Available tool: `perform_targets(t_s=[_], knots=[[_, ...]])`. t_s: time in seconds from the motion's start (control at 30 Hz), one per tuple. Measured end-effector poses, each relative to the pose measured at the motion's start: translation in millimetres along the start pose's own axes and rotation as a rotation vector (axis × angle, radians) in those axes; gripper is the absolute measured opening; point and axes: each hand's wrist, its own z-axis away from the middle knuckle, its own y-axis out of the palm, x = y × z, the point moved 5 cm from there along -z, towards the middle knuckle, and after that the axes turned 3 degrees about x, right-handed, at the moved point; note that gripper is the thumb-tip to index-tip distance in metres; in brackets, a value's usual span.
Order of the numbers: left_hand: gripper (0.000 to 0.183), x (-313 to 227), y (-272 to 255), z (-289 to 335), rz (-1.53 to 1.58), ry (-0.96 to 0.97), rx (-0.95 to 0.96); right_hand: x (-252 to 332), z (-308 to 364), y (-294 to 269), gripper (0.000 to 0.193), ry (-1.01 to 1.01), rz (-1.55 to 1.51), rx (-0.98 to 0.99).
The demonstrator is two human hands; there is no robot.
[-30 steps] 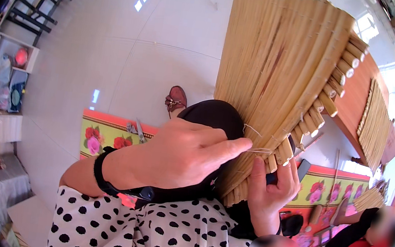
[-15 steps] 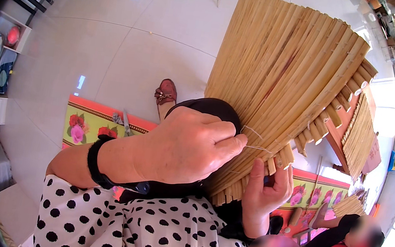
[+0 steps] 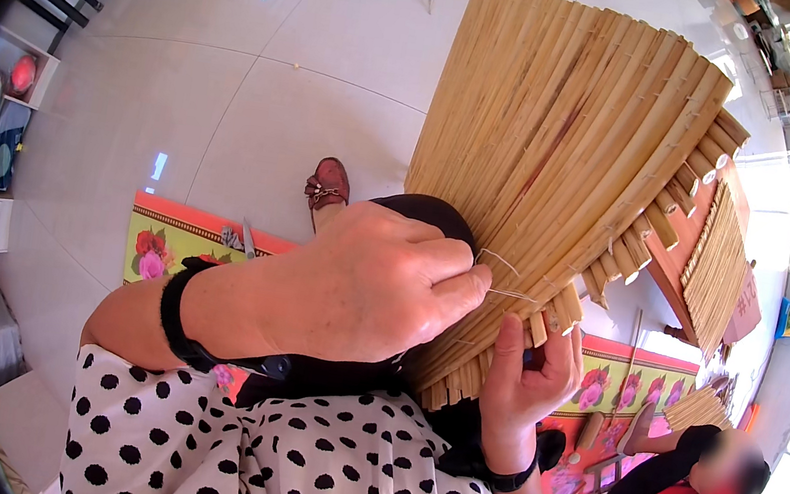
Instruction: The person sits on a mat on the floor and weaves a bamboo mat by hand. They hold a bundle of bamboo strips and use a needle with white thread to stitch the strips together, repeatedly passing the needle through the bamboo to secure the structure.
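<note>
The person sits with a mat of pale reed stalks (image 3: 567, 170) propped against the lap, fanning up and away over the tiled floor (image 3: 263, 107). The left hand (image 3: 370, 284) is closed, thumb and forefinger pinching a thin thread (image 3: 502, 277) right at the mat's lower edge, where the stalk ends step down like stairs. The right hand (image 3: 523, 376) cups that same edge from beneath, fingers curled around the last stalks and the thumb standing upright beside them.

From where I stand, the risk sits in that thread. It looks fine and taut, and a hard tug could snap it or let it slip out of the pinch, so the newest stalks would loosen and splay. The mat is also wide and leans only on the knees and the right hand; if that hand eases off, the whole fan could slide toward the floor, and the uneven ends could drift further out of line.

As for containers, there is little to report. A white shelf unit (image 3: 6, 106) at the far left holds a red object and some bagged things, too small to make out. Nearby, another finished mat (image 3: 715, 267) lies on a reddish wooden worktop (image 3: 674, 276), and a second person (image 3: 684, 490) sits low on a flowered floor mat (image 3: 163, 245).
</note>
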Motion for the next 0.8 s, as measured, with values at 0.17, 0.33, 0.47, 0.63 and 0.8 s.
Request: perform_targets(t_s=[0.17, 0.33, 0.47, 0.63, 0.8], knots=[[0.026, -1.7, -2.0, -3.6, -0.029, 0.018, 0.017, 1.7, -0.6, 0.0, 0.022, -0.015, 0.001, 0.002], [0.026, -1.0, -1.1, -4.1, -0.028, 0.016, 0.011, -0.2, 0.1, -0.2, 0.023, 0.014, -0.003, 0.012], [0.025, -0.5, -0.8, -4.2, -0.027, 0.019, 0.017, -1.3, 0.6, -0.5, 0.023, 0.029, -0.011, 0.015], [0.026, -1.5, 0.0, -4.1, -0.055, 0.032, 0.026, -0.8, 0.1, 0.3, 0.022, 0.011, -0.016, 0.007], [0.026, -2.1, -1.4, -6.0, -0.045, 0.026, 0.058, 0.7, -0.5, 0.4, 0.021, 0.005, -0.022, 0.009]])
